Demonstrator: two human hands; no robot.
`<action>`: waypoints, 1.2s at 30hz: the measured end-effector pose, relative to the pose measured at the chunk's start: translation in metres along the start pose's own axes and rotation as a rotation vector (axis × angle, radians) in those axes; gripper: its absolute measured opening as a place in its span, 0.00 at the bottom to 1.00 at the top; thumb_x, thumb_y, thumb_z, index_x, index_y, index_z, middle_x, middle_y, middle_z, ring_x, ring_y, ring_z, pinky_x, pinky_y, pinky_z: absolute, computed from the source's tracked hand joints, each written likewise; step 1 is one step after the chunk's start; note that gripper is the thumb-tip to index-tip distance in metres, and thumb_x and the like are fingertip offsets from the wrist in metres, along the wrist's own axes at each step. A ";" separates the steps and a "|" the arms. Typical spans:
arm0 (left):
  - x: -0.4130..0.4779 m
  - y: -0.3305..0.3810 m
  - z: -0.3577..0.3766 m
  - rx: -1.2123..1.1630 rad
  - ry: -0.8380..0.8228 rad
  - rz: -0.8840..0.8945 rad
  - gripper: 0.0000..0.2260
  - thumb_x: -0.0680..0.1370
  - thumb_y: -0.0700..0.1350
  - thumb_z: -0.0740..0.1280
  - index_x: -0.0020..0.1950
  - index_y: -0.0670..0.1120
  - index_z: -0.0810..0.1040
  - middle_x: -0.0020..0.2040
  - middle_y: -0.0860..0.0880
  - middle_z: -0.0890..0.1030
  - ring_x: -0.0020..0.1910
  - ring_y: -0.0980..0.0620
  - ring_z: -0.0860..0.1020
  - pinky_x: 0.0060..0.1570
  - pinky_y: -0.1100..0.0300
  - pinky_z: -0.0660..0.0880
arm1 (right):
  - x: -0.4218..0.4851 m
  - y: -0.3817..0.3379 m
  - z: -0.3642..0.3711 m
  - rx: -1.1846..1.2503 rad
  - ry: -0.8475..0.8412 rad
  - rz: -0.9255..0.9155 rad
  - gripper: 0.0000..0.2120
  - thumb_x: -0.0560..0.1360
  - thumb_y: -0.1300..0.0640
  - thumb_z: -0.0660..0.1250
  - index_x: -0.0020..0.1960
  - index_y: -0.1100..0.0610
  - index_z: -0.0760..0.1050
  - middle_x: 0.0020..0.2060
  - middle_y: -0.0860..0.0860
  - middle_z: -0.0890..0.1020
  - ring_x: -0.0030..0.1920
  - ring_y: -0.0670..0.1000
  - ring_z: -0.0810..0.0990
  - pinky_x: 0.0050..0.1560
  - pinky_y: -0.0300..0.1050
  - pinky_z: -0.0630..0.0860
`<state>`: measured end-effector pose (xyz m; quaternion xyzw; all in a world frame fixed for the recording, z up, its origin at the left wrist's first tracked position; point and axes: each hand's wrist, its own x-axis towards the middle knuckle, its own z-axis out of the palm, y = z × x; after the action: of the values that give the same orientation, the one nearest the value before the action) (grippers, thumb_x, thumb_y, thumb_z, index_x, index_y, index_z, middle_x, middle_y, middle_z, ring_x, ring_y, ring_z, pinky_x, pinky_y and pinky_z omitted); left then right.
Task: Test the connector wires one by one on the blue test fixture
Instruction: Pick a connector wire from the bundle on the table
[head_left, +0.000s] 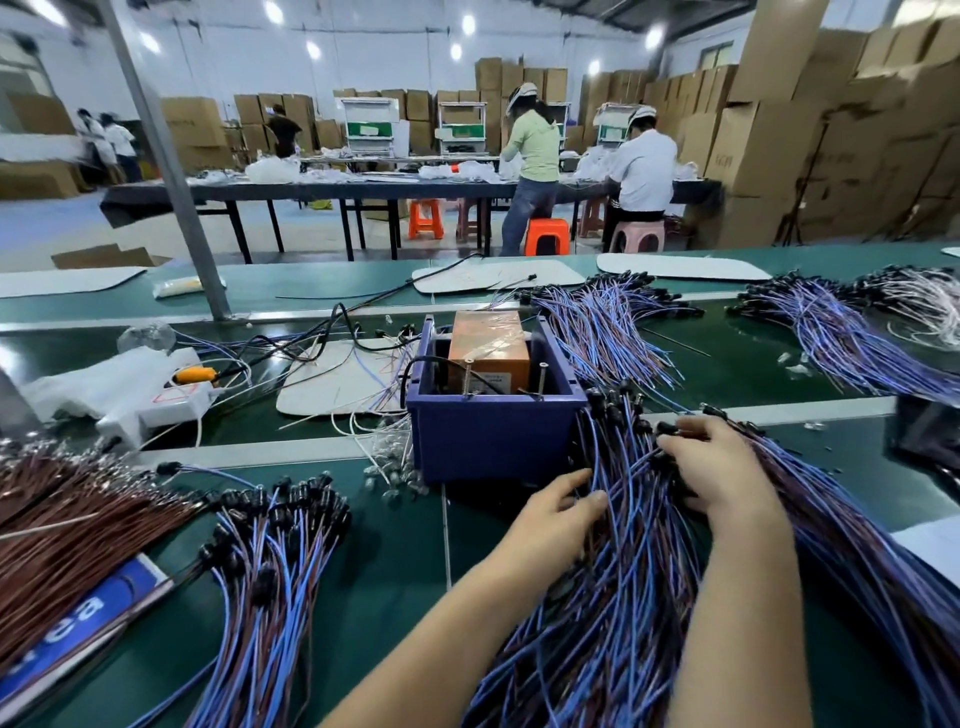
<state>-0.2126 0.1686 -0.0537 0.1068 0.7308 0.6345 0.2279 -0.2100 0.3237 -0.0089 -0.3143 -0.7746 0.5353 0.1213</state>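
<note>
The blue test fixture (493, 436), an open plastic box with an orange unit and upright screws inside, stands on the green bench. Right of it lies a thick bundle of blue and brown connector wires (623, 597) with black end caps. My left hand (558, 506) touches the bundle's left side just below the fixture, its fingers reaching in among the wires. My right hand (719, 465) lies on top of the bundle near the black caps, fingers curled down into the wires. A second pile of similar wires (270, 561) lies to the left.
Brown wires (67, 535) and a blue-labelled card fill the near left. A white power strip (156, 400) and a white board sit behind left of the fixture. More wire piles (841, 332) cover the back right. Other people work at a far table.
</note>
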 end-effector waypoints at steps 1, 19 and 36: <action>0.004 0.003 0.002 -0.078 0.010 -0.050 0.17 0.81 0.47 0.62 0.70 0.47 0.70 0.59 0.51 0.78 0.49 0.60 0.78 0.48 0.73 0.74 | 0.001 0.000 0.004 0.003 0.007 -0.028 0.10 0.76 0.59 0.66 0.56 0.53 0.77 0.51 0.55 0.80 0.51 0.57 0.77 0.57 0.51 0.74; 0.023 -0.002 0.040 0.457 0.343 0.524 0.23 0.81 0.41 0.61 0.76 0.46 0.61 0.75 0.51 0.62 0.74 0.57 0.58 0.71 0.69 0.52 | 0.005 -0.006 0.036 0.055 0.220 -0.396 0.11 0.73 0.71 0.65 0.52 0.61 0.79 0.52 0.58 0.78 0.51 0.57 0.78 0.57 0.39 0.69; -0.033 0.012 -0.001 0.936 0.213 0.465 0.19 0.80 0.47 0.58 0.71 0.53 0.66 0.65 0.48 0.75 0.63 0.47 0.72 0.60 0.51 0.71 | -0.009 -0.017 0.022 -0.037 -0.407 -0.354 0.19 0.79 0.55 0.64 0.69 0.51 0.70 0.70 0.53 0.68 0.68 0.51 0.68 0.69 0.46 0.64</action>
<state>-0.1861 0.1550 -0.0354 0.2910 0.9119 0.2816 -0.0663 -0.2204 0.2976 -0.0005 -0.0618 -0.8356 0.5437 0.0489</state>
